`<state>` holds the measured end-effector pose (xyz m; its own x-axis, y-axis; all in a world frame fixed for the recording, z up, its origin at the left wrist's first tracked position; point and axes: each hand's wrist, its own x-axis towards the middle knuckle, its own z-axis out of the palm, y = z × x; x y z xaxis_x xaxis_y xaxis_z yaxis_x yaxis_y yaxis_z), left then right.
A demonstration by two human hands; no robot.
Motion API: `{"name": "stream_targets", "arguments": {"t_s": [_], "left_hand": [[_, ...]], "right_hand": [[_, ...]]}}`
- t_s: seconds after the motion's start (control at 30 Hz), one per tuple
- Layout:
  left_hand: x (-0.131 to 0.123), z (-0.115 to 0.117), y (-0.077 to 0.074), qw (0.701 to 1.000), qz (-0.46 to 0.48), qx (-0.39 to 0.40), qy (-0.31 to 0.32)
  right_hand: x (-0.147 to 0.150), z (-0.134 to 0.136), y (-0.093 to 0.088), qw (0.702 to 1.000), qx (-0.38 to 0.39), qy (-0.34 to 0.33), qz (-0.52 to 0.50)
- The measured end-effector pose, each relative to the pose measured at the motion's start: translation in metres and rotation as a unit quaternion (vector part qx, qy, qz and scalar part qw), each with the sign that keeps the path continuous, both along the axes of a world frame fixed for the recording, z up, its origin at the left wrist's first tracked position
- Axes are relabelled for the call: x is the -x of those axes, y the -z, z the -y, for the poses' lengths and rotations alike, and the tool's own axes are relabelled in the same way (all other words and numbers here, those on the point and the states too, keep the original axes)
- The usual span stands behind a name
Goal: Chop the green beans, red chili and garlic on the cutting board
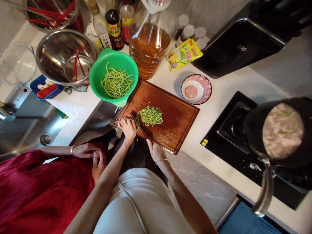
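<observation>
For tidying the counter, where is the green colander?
In the head view, the green colander stands upper left of centre, between a steel bowl and the cutting board.

head-height view, forward and down

Kitchen with a white surface (226,83) and a grey wall (278,66)
The wall stands at 2 o'clock; a steel sink (21,131) catching light lies at 9 o'clock, and a black stove (239,159) sits between 3 and 4 o'clock.

There is one chopping board (176,122), one colander (96,73), one pot (252,130) and one pink-patterned dish (190,92).
</observation>
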<state>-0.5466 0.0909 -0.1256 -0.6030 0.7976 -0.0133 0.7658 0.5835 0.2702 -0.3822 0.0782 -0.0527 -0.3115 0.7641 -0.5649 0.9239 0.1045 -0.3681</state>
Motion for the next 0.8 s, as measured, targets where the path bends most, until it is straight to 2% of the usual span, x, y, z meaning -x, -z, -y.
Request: {"name": "stream_targets", "arguments": {"t_s": [0.1,0.2,0.33,0.43,0.57,0.67,0.8], "left_hand": [[-0.001,-0.001,0.000,1.000,0.001,0.003,0.014],[-0.001,-0.001,0.000,1.000,0.004,0.006,0.019],[-0.001,0.001,0.000,1.000,0.003,-0.007,0.019],[0.000,0.004,-0.003,0.999,0.017,-0.019,0.022],[0.000,0.001,-0.016,0.997,0.043,-0.048,0.035],[-0.001,-0.014,-0.026,0.991,0.052,-0.056,0.108],[0.001,-0.039,-0.034,0.979,0.046,-0.022,0.199]], "right_hand": [[0.005,-0.005,-0.001,0.998,0.023,0.004,0.052],[0.010,-0.010,0.009,0.997,0.032,0.028,0.061],[0.019,-0.014,0.027,0.996,0.027,0.071,-0.047],[0.019,-0.013,0.028,0.986,0.031,0.110,-0.118],[-0.005,-0.010,0.015,0.978,-0.003,0.136,-0.156],[-0.034,-0.012,0.007,0.974,-0.034,0.161,-0.154],[-0.063,-0.017,0.009,0.963,-0.030,0.232,-0.133]]}}
